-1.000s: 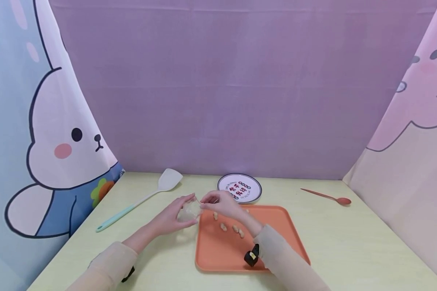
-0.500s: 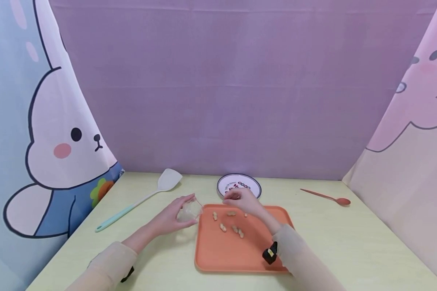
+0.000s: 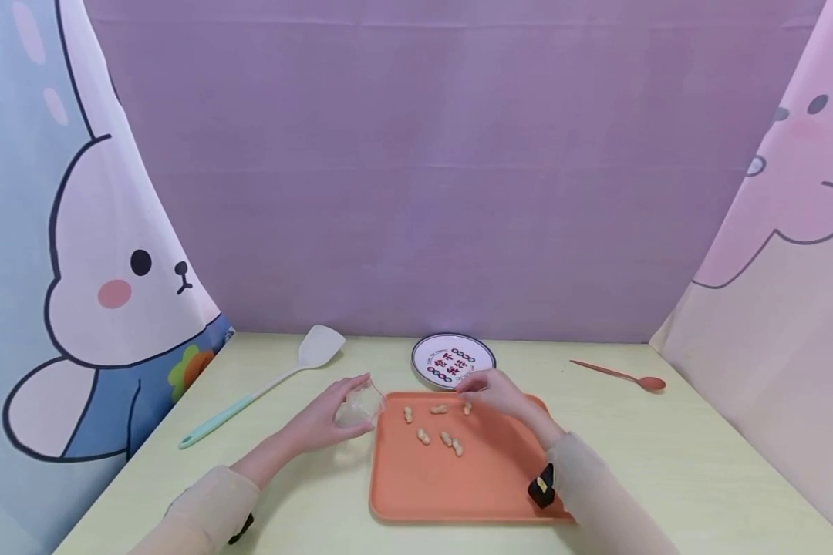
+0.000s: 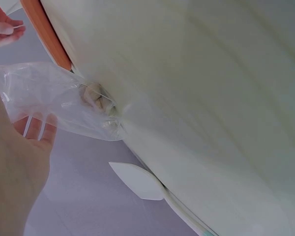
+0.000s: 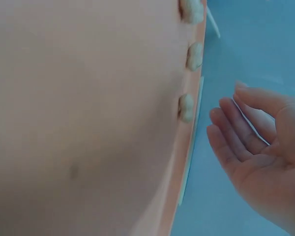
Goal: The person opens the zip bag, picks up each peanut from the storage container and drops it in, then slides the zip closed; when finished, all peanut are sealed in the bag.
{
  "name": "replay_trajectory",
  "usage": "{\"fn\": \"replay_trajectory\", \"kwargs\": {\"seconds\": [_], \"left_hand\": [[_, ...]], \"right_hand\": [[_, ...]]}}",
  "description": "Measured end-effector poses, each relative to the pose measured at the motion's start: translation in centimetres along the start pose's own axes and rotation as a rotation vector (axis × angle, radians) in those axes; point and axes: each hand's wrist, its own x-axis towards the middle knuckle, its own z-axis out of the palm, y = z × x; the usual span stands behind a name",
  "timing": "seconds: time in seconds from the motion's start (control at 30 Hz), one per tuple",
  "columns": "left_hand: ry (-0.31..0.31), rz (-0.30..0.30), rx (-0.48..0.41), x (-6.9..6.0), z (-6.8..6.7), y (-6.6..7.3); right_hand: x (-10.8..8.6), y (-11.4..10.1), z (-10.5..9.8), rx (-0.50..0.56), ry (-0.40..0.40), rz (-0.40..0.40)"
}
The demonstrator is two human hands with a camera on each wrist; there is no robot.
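My left hand (image 3: 322,420) holds a clear plastic bag (image 3: 359,405) with its mouth spread, just left of the orange tray (image 3: 451,493). Some peanuts (image 4: 92,94) lie at the bottom of this bag in the left wrist view. Over the tray's far edge is my right hand (image 3: 497,394), its fingertips close above a peanut (image 3: 467,408). In the right wrist view its fingers are loosely bent, with nothing held between them, apart from the peanuts (image 5: 186,108). Several more peanuts (image 3: 423,436) lie spread over the tray's far half.
A white plate (image 3: 453,356) with red characters stands behind the tray. To the left lies a spatula (image 3: 278,380) with a mint handle. A red spoon (image 3: 621,375) lies at the right. A purple curtain (image 3: 403,177) closes off the table's back edge.
My right hand has left the bag's mouth and travelled right across the tray to the peanut near its far edge. The left hand and bag have stayed in place.
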Motion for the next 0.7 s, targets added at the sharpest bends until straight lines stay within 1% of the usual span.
{"fn": "replay_trajectory", "kwargs": {"seconds": [0.27,0.37,0.7], "left_hand": [[0.003,0.013,-0.006,0.0,0.1,-0.2],[0.006,0.015,-0.004,0.0,0.1,-0.3],[0.005,0.009,-0.005,0.0,0.1,-0.4]], "right_hand": [[-0.5,1.1,-0.4,-0.064,-0.077,0.052],[-0.6,1.1,-0.4,-0.077,-0.1,0.057],[-0.5,1.3,-0.3,-0.111,-0.126,0.106]]}}
